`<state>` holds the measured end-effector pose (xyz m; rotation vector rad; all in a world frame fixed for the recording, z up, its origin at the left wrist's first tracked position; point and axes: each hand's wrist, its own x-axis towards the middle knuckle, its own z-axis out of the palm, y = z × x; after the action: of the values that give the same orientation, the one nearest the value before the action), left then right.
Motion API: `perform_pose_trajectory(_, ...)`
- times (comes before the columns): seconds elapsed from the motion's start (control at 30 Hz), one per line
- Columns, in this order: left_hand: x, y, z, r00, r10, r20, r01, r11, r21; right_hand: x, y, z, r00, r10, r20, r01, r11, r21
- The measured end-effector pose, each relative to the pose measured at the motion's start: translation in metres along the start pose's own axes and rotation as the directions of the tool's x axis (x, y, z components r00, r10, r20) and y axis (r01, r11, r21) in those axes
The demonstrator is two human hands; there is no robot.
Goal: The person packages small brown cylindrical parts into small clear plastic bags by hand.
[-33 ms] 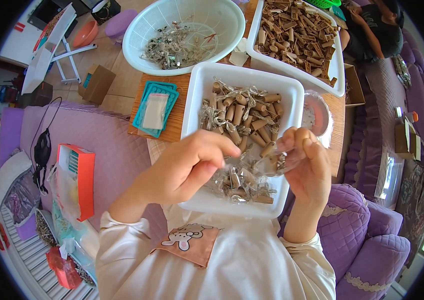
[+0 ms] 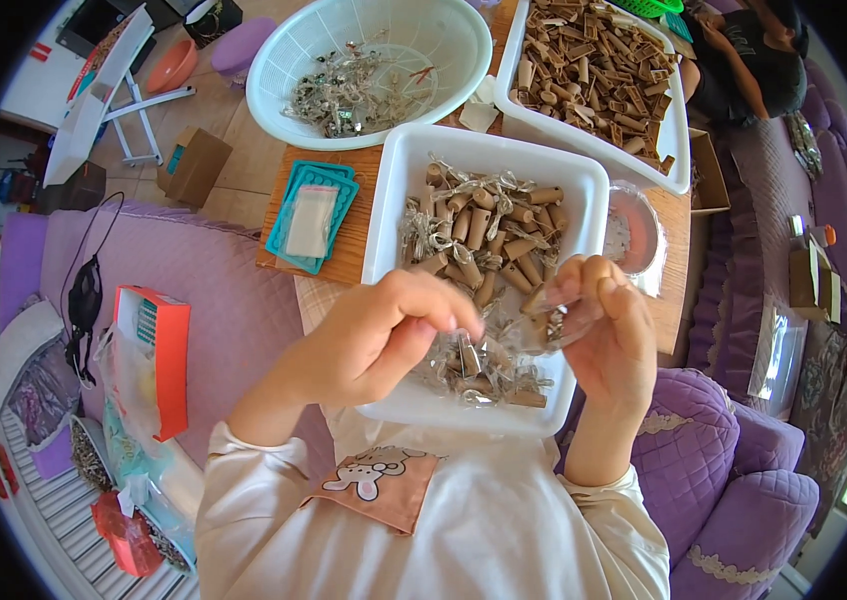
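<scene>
At the centre of the frame, the person's left hand [image 2: 384,335] and right hand [image 2: 609,330] meet over a square white plastic tray [image 2: 389,200], both pinching one clear crinkled cellophane wrapper [image 2: 529,330] stretched between them; the left grip closes on its left end with thumb and fingertips, the right grip clenches its other end, where something brown shows inside. The wrapper hangs just above the tray's lower half. The tray holds a heap of short brown paper-like rolls [image 2: 489,235], many already twisted into clear wrappers, a loose pile of them lying nearest the person. Above it, at upper right, a second white tray [image 2: 679,150] is packed with bare brown rolls, so by the look of it much unwrapped stock remains. At upper centre a round white perforated plastic basket [image 2: 274,75] carries a scatter of crumpled clear scraps. A teal plastic tray with a small clear bag [image 2: 312,215] rests on the wooden worktop [image 2: 329,265] to the left. Another person's arm [image 2: 734,70] shows at the top right edge. Judged from the piles, the wrapping looks partly done.
</scene>
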<state>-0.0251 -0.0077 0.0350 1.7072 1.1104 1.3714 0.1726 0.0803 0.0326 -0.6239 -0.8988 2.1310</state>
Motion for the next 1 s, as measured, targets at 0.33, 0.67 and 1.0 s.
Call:
perform_pose_trajectory(0.33, 0.010, -0.022, 0.029, 0.996, 0.068, -0.061, -0.067, 0.998, 0.013, -0.003, 0.011, 0.017, 0.991, 0.128, 0.027, -0.128, 0.991, 0.024)
perform_pose_trajectory(0.67, 0.001, -0.031, 0.036, 0.981, -0.020, -0.192, 0.042, 0.993, 0.108, -0.003, 0.035, 0.007, 0.987, 0.159, -0.012, -0.155, 0.978, 0.140)
perform_pose_trajectory(1.0, -0.006, -0.027, 0.039, 0.968, -0.066, -0.242, 0.028, 0.987, -0.155, -0.018, 0.040, 0.008, 0.933, -0.274, 0.232, 0.359, 0.724, -0.589)
